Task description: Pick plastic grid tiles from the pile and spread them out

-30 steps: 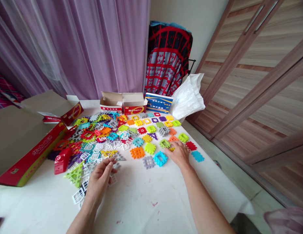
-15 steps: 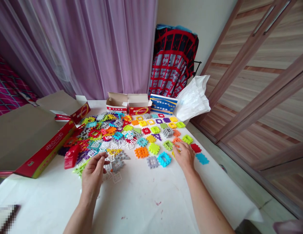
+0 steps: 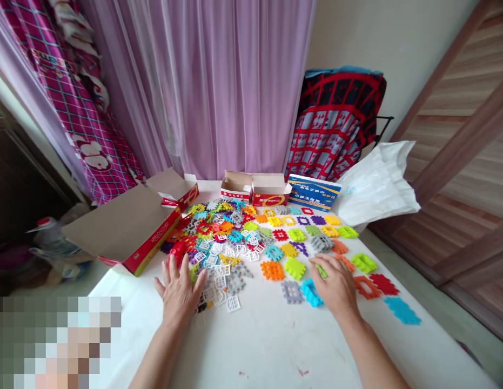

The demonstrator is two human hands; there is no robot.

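My left hand (image 3: 179, 294) has its fingers spread over the near left edge of a heap of coloured interlocking plastic blocks. Its fingertips reach a red plastic piece (image 3: 177, 252); whether they touch it I cannot tell. White window-shaped pieces (image 3: 234, 303) and grey blocks (image 3: 235, 283) lie to its right. On the right, my right hand (image 3: 337, 285) has thumb and fingers closed around a green block (image 3: 322, 271), mostly hidden by the hand. Just left of it lies a bright blue frame block (image 3: 311, 293). An orange frame block (image 3: 366, 287) lies to its right.
Spaced-out blocks, such as an orange one (image 3: 272, 270), cover the table's right part. Open red cardboard boxes (image 3: 154, 243) stand left and at the back (image 3: 271, 199), beside a blue box (image 3: 314, 193) and a white bag (image 3: 379, 181). The white table (image 3: 259, 346) ends near a wooden wardrobe (image 3: 446, 178).
The view has turned left. My left hand has gone from curled fingers to spread ones over the heap's edge. My right hand has moved left onto the green block, uncovering the orange frame block.
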